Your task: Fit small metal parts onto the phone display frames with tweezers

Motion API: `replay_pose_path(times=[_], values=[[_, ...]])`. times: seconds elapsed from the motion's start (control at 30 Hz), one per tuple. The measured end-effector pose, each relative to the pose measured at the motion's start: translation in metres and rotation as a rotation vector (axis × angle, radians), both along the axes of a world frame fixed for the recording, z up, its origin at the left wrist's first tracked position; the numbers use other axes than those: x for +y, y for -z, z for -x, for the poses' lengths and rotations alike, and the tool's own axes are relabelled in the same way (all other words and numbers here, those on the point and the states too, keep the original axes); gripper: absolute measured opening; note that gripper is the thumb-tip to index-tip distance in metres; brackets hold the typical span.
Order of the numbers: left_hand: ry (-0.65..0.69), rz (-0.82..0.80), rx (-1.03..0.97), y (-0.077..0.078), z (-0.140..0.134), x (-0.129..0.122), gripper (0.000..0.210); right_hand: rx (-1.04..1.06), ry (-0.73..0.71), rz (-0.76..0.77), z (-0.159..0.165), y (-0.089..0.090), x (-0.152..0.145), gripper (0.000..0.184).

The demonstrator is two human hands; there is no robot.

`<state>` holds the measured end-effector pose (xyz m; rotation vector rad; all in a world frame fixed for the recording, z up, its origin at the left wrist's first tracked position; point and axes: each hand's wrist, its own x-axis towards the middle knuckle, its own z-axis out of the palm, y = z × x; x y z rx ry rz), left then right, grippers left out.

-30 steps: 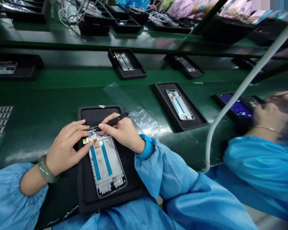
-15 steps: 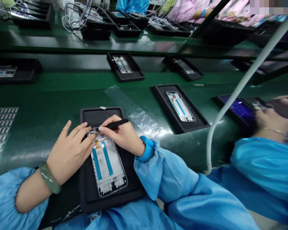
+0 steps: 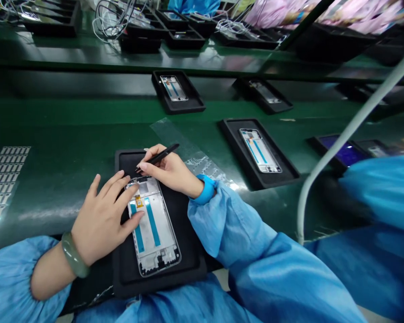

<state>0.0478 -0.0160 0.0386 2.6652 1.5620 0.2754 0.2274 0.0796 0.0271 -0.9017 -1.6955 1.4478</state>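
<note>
- Pinching a slim black tool [image 3: 160,155], your right grip [image 3: 171,174] held its tip near the top end of the phone frame [image 3: 152,242].
- Your left grip [image 3: 103,220] was spread, thumb and forefinger over that frame's left side.
- The phone frame lay in a black tray [image 3: 190,264] before you, at the near edge of the green table [image 3: 70,166].
- To the right, a second tray [image 3: 230,140] held another frame [image 3: 261,151].

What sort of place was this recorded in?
Probably an electronics assembly line: phone frames lie in black trays on a green bench, with a co-worker's blue sleeve alongside.
</note>
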Motion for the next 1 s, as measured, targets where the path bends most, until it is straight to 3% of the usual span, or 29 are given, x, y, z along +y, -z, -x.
replay_pose_path(times=[0.27,0.53,0.8,1.0], values=[[0.012,-0.008,-0.008,0.001,0.001,0.0,0.047,0.073,0.024,0.025,-0.001,-0.006,-0.007,0.022],[0.017,-0.01,-0.038,0.003,0.002,0.001,0.049,-0.17,0.008,-0.113,0.0,-0.007,-0.013,0.016],[0.017,0.001,-0.028,0.002,0.002,0.0,0.049,-0.229,0.034,-0.288,0.003,-0.011,-0.017,0.008],[0.017,0.005,-0.041,0.002,0.002,0.001,0.049,-0.211,0.042,-0.199,0.002,-0.008,-0.015,0.013]])
